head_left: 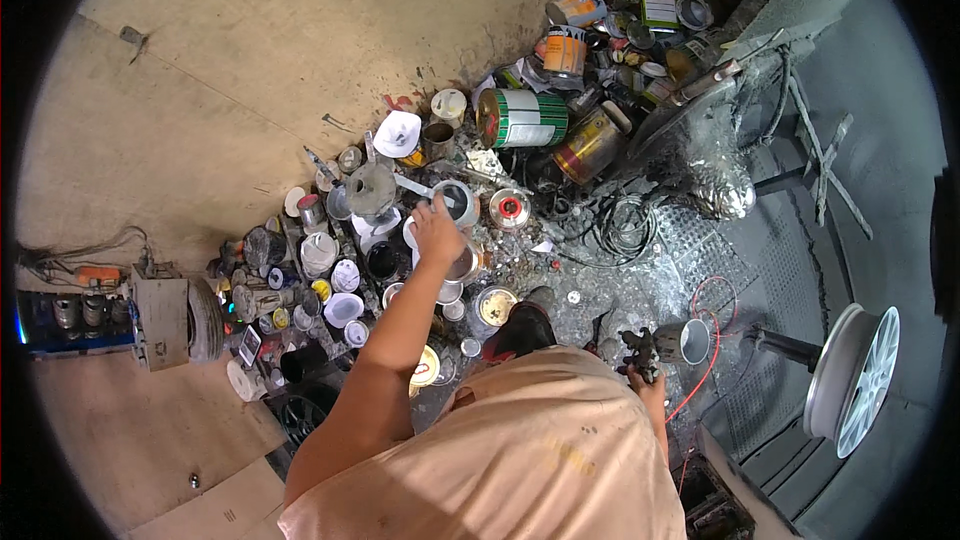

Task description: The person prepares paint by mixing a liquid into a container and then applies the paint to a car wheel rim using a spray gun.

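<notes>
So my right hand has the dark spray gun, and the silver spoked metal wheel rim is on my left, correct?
Not quite: the head view shows the silver spoked metal wheel rim on your right, not your left. Your right hand does hold the dark spray gun.

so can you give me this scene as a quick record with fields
left hand: at a pale container, grip unclear
right hand: holding a dark spray gun, grey cup beside it
hose: red, curving near the cup
large tin: green and white, on its side
wheel rim: silver, far right of the picture
</notes>
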